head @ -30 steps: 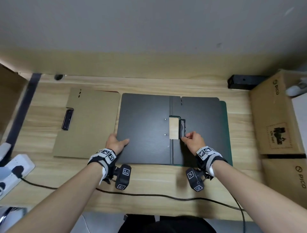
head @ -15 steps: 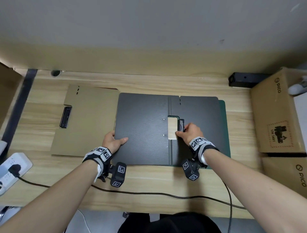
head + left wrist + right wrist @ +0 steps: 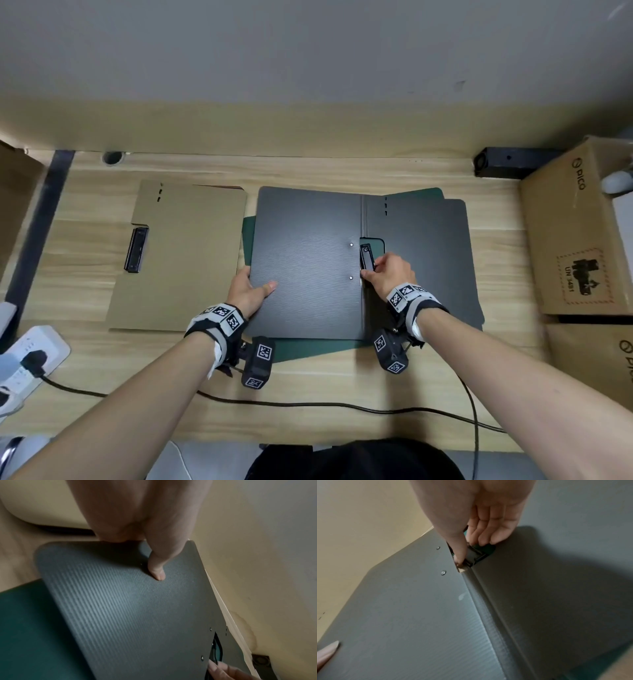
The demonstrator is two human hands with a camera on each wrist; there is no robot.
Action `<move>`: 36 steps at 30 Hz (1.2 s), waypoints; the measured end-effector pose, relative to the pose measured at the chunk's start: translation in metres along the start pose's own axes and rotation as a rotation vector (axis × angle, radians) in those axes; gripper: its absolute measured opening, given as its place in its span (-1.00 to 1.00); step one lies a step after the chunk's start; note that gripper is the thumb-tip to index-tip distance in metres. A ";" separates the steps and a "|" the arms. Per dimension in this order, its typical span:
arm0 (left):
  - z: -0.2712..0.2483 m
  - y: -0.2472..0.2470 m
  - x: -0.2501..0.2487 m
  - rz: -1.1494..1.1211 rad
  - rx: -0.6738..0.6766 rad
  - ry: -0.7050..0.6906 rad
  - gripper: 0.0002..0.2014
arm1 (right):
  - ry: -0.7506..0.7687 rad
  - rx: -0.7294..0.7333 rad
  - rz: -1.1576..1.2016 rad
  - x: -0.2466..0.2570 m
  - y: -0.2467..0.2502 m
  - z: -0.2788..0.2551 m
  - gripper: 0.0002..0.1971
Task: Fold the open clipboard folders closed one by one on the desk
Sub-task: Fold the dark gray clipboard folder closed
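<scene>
Black clipboard folder [image 3: 308,263] lies spread open in the middle of the wooden surface [image 3: 342,377], its ribbed left panel and plainer right panel joined by a spine that runs away from the person; under it shows a dark green folder [image 3: 308,349], its edge sticking out along the near side and at the far right corner; to the left, just beside the black one, a brown clipboard folder [image 3: 181,260] lies flat and closed with its black clamp [image 3: 136,249] on the left side; cardboard boxes [image 3: 579,233] stand at the right edge of the surface, and a white power strip [image 3: 27,356] with a black cable [image 3: 308,404] lies near the left corner; the left hand [image 3: 247,293] holds the left edge of the black folder, its grip closed on the panel with the thumb [image 3: 157,566] pressed on top and the fingers hidden beneath; the right hand [image 3: 390,274] sits at the spine cutout, its grip pinching the small black metal clip [image 3: 473,555] between thumb and curled fingers.
</scene>
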State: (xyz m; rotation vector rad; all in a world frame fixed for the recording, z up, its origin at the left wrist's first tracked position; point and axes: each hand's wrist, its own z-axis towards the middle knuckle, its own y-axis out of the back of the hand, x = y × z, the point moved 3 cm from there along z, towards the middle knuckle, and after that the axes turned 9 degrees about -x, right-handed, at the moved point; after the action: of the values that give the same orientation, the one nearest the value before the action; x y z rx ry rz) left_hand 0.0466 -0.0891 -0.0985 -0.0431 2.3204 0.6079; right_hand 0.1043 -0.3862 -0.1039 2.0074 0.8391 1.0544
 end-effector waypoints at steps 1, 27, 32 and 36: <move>0.000 0.001 0.001 -0.009 0.005 0.012 -0.56 | -0.011 0.001 0.057 -0.003 0.000 0.000 -0.70; 0.015 0.042 0.014 0.184 -0.175 -0.141 -0.43 | -0.428 -0.232 -0.028 -0.106 0.051 -0.005 -0.13; -0.033 -0.004 -0.009 0.847 -0.168 -0.821 -0.31 | -0.429 -0.246 -0.034 -0.107 0.050 -0.001 -0.12; -0.071 -0.083 0.002 1.001 0.344 -1.045 -0.22 | -0.412 -0.270 -0.022 -0.107 0.049 -0.009 -0.17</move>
State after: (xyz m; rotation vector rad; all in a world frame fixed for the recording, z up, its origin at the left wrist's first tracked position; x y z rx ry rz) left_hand 0.0157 -0.1938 -0.0900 1.3203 1.2456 0.4790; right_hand 0.0586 -0.4945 -0.1035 1.8842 0.4717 0.6643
